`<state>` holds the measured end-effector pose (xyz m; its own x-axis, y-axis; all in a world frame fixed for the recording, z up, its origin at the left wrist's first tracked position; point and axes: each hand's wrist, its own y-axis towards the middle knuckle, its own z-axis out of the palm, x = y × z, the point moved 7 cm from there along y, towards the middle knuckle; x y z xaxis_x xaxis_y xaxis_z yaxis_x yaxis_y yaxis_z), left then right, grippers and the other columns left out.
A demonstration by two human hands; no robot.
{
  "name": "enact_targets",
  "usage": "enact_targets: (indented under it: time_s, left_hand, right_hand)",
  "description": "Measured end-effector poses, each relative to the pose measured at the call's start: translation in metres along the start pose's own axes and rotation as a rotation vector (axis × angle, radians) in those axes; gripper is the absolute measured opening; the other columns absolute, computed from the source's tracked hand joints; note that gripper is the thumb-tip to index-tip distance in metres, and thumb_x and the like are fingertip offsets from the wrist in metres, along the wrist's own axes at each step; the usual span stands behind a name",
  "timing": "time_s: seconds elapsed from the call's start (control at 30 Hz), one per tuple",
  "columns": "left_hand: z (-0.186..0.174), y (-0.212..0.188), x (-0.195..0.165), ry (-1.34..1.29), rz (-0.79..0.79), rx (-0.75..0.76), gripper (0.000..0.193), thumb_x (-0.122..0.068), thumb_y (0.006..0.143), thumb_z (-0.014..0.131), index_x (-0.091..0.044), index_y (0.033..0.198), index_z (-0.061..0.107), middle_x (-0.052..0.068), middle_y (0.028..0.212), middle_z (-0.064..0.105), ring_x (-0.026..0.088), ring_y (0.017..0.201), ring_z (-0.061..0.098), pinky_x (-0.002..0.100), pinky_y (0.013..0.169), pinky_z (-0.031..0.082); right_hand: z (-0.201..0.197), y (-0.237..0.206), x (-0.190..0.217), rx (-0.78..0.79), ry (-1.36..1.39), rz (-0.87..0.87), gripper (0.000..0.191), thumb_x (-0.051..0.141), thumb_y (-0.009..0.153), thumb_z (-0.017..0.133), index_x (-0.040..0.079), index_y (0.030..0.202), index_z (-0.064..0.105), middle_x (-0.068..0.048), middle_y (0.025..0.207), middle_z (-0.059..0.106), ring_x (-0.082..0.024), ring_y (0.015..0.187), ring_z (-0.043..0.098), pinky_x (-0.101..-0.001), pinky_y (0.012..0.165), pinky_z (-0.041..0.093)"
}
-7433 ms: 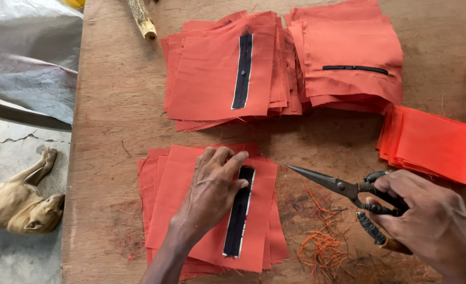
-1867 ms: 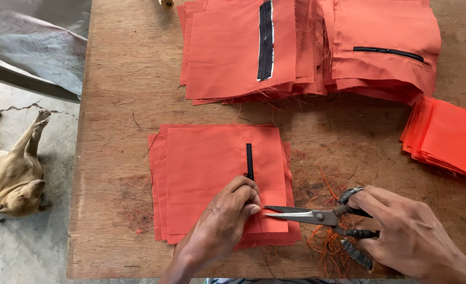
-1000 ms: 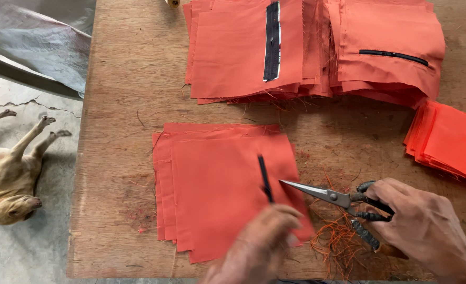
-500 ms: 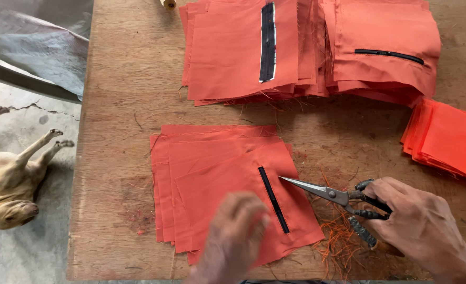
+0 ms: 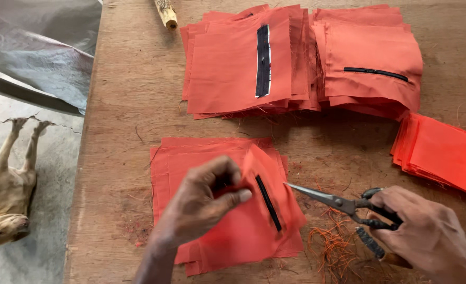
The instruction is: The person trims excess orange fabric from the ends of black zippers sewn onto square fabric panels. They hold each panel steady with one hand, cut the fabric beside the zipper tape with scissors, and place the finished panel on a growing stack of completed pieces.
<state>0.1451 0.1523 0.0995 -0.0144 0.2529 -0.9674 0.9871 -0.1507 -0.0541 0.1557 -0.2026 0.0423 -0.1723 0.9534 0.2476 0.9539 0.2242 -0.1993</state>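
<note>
My left hand pinches the top orange fabric piece of a small stack and lifts its left edge. That piece has a narrow black slit running down it at a slant. My right hand holds black-handled scissors just right of the stack, blades together and pointing left toward the piece. Orange thread clippings lie under the scissors on the wooden table.
Two tall stacks of orange pieces lie at the back: one topped with a black strip, one with a black slit. Another orange stack is at the right edge. A wooden stick lies at top. A dog lies on the floor left.
My left hand has turned the top piece and now lifts its edge off the stack. The scissors have stayed near the stack's right side, blades still together.
</note>
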Motion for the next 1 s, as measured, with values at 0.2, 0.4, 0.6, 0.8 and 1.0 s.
enact_targets:
  time_s: [0.2, 0.4, 0.6, 0.8, 1.0]
  left_hand:
    - [-0.033, -0.001, -0.083, 0.196, 0.288, -0.172, 0.031, -0.001, 0.085, 0.076, -0.005, 0.113, 0.065, 0.004, 0.105, 0.076, 0.013, 0.096, 0.074, 0.025, 0.083, 0.060]
    - [0.000, -0.043, -0.115, 0.686, 0.747, -0.104, 0.023, -0.010, 0.092, 0.074, -0.007, 0.114, 0.066, 0.003, 0.107, 0.074, 0.021, 0.098, 0.068, 0.037, 0.088, 0.053]
    - [0.044, -0.053, -0.021, 0.774, 0.568, 0.226, 0.025, -0.013, 0.089, 0.068, -0.006, 0.113, 0.068, 0.003, 0.102, 0.071, 0.022, 0.100, 0.062, 0.038, 0.090, 0.049]
    - [0.046, -0.069, 0.013, 0.555, 0.324, 0.278, 0.032, -0.023, 0.090, 0.072, -0.003, 0.114, 0.067, 0.011, 0.105, 0.066, 0.028, 0.101, 0.062, 0.043, 0.087, 0.048]
    - [0.034, -0.023, 0.003, 0.501, 0.248, -0.033, 0.019, -0.008, 0.091, 0.072, -0.001, 0.109, 0.068, 0.012, 0.097, 0.063, 0.029, 0.090, 0.064, 0.042, 0.075, 0.053]
  right_hand:
    - [-0.004, 0.003, -0.019, 0.030, -0.067, 0.182, 0.051, 0.034, 0.070, 0.089, 0.010, 0.111, 0.071, 0.002, 0.106, 0.077, -0.013, 0.085, 0.078, -0.0282, 0.078, 0.065]
    - [-0.008, 0.004, -0.021, 0.147, -0.121, 0.233, 0.051, 0.033, 0.073, 0.089, 0.010, 0.115, 0.068, 0.002, 0.101, 0.074, -0.012, 0.085, 0.077, -0.0254, 0.080, 0.066]
    - [-0.001, 0.003, -0.032, 0.186, -0.138, 0.224, 0.057, 0.031, 0.070, 0.088, 0.009, 0.117, 0.066, 0.000, 0.104, 0.073, -0.013, 0.085, 0.073, -0.0256, 0.083, 0.065]
    - [0.012, 0.010, -0.038, 0.095, -0.121, 0.096, 0.061, 0.034, 0.066, 0.090, 0.009, 0.116, 0.068, 0.000, 0.104, 0.075, -0.014, 0.082, 0.076, -0.0270, 0.078, 0.066]
    - [0.013, 0.008, -0.024, 0.079, -0.078, 0.108, 0.058, 0.031, 0.067, 0.092, 0.010, 0.116, 0.069, 0.001, 0.104, 0.076, -0.014, 0.083, 0.077, -0.0280, 0.078, 0.066]
